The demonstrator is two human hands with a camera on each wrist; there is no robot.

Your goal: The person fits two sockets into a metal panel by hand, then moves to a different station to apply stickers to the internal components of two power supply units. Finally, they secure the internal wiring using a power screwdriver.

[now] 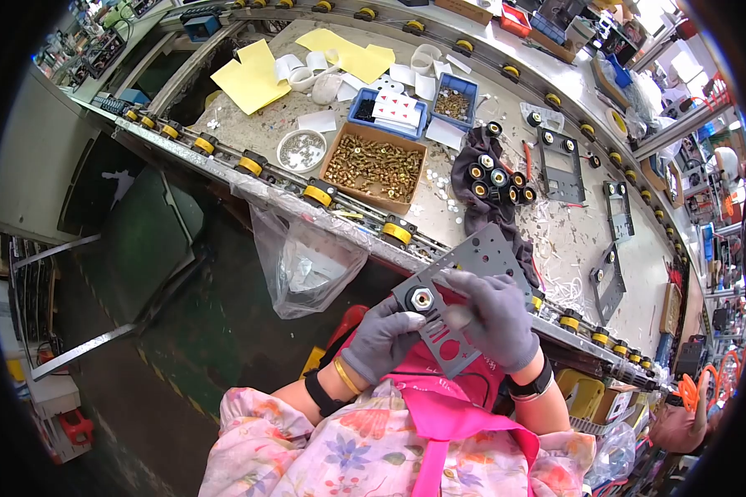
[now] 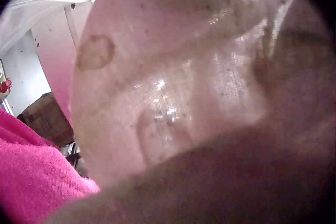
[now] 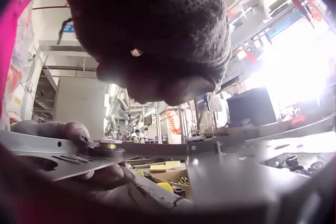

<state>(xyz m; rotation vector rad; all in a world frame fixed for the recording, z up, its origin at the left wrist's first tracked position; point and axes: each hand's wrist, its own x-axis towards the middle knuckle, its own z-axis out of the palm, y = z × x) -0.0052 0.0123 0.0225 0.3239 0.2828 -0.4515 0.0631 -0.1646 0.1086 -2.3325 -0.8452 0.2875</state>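
My gloved left hand (image 1: 379, 341) grips the near-left edge of a grey metal bracket plate (image 1: 491, 250) with holes and slots, its thumb on top by a hex nut (image 1: 422, 299). That nut sits on a black round fitting with a brass-coloured centre. In the right wrist view, left fingers (image 3: 107, 175) show below the plate. Above the plate, my gloved right hand (image 1: 503, 325) has its index finger stretched out and its blurred thumb apart, over the slots. The left wrist view is mostly filled by a blurred close surface and pink cloth (image 2: 37, 176).
On the bench, a carton of brass fittings (image 1: 373, 170) stands by a white bowl (image 1: 302, 151) and blue bins (image 1: 453, 101). Black fittings (image 1: 499, 178) lie on a dark cloth; more brackets (image 1: 561, 170) lie right. A roller rail (image 1: 319, 192) lines the near edge, with a plastic bag (image 1: 302, 261) hanging below.
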